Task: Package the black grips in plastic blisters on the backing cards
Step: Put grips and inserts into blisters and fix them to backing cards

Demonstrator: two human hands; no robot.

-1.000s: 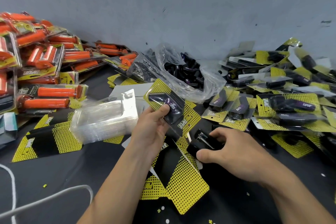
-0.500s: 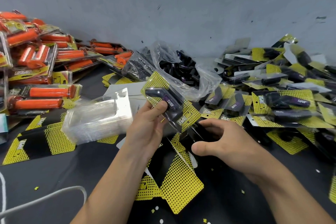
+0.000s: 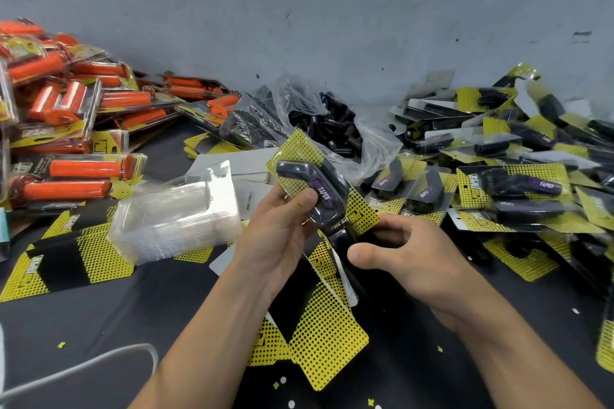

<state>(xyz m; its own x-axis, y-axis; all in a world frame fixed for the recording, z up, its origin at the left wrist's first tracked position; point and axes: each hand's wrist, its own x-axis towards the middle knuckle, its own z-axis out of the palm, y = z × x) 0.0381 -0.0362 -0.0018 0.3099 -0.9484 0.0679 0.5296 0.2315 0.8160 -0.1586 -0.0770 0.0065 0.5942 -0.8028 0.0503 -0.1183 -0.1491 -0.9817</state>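
My left hand (image 3: 279, 236) holds up a yellow-and-black backing card (image 3: 299, 148), thumb pressed on the clear blister over a black grip (image 3: 319, 191) marked TAPER. My right hand (image 3: 408, 262) grips a black stapler (image 3: 342, 239) that meets the card's lower edge. A stack of empty plastic blisters (image 3: 172, 212) lies to the left of my hands. Loose backing cards (image 3: 325, 342) lie below them. An open plastic bag of loose black grips (image 3: 332, 129) sits behind the held card.
Finished black-grip packs (image 3: 515, 183) are heaped on the right up to the grey wall. Packs of orange grips (image 3: 83, 169) pile up on the left. Another backing card (image 3: 66, 259) lies front left, and a white cable (image 3: 99, 362) crosses the dark tabletop there.
My right hand has brought the stapler up from the table to the lower edge of the card. My left hand keeps holding the carded grip at about the same place.
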